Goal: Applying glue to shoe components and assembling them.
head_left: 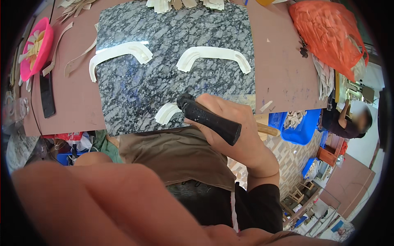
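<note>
With our right hand (234,111) we are clamping fingers round a black-headed hammer (212,121) above the near edge of the granite slab (141,96), where a white strip (166,113) is lying; our left hand (111,192) is blurring, finger state unclear, we cannot tell.

There is one speckled grey granite slab (172,82). Three curved cream strips (213,52) lie on it: two toward its far side and one, partly covered, by its near edge. Above that near edge are one right hand (236,112) and one hammer (211,119). Left of the slab are one pink bowl (49,37), one black phone (47,96) and two long loose strips (50,66). Right of the slab is one orange-red plastic bag (328,35); to its lower right, at least one blue tub (299,136). Farther right of the slab is one other person (344,123). Pale pieces (180,4) bunched at its far edge overlap too much to count.
</note>
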Demonstrator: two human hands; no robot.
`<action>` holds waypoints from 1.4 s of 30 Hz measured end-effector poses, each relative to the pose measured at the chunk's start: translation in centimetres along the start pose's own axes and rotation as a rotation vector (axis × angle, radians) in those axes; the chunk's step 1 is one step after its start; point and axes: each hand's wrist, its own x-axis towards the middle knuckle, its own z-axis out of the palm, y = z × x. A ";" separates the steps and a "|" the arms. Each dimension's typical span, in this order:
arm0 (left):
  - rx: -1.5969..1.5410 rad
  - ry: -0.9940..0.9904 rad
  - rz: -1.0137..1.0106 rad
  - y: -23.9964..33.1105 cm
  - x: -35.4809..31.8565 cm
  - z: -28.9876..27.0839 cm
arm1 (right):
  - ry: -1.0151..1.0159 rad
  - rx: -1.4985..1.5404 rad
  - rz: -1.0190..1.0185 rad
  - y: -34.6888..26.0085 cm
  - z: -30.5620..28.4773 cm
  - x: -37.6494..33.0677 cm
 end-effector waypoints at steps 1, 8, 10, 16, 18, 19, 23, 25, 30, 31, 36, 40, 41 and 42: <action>0.018 0.011 -0.005 -0.3 -0.6 -1.2 | 0.001 0.014 -0.017 -0.1 0.0 -0.1; 0.027 0.017 -0.014 -2.2 0.4 -2.2 | 0.040 0.003 0.027 0.4 -0.2 -0.1; 0.041 0.025 -0.022 -1.2 -0.1 -1.5 | 0.037 0.023 0.029 0.3 -0.1 -0.2; 0.055 0.048 -0.044 -0.8 1.4 1.2 | 0.020 -0.031 0.018 0.2 0.1 0.0; 0.068 0.050 -0.045 -1.6 1.1 -0.1 | 0.039 0.005 0.030 0.4 -0.1 -0.2; 0.073 0.054 -0.046 -3.3 1.5 -1.1 | 0.041 0.004 0.029 0.4 0.0 -0.2; 0.112 0.079 -0.071 -0.7 -4.6 -7.2 | 0.017 0.006 0.024 -0.1 -0.4 0.2; 0.144 0.112 -0.090 0.3 -4.2 -5.9 | 0.004 0.025 -0.012 -0.6 -0.1 0.2; 0.228 0.141 -0.121 -1.2 1.4 -2.3 | 0.003 0.044 -0.062 -0.7 0.0 0.0; 0.142 0.080 -0.076 -1.4 -0.1 -1.1 | 0.069 0.008 0.032 1.1 0.3 -0.4; 0.525 -0.097 -0.156 -5.4 -4.9 1.2 | 0.020 -0.047 0.045 -0.1 0.1 -0.1; 0.473 -0.144 -0.188 -6.1 -6.3 1.9 | 0.019 -0.066 0.044 -0.4 -0.4 0.0; 0.456 -0.160 -0.176 -6.2 -6.3 1.8 | 0.023 -0.068 0.056 -0.4 -0.4 0.0; 0.439 -0.177 -0.163 -6.3 -6.3 1.8 | 0.029 -0.071 0.068 -0.4 -0.4 0.1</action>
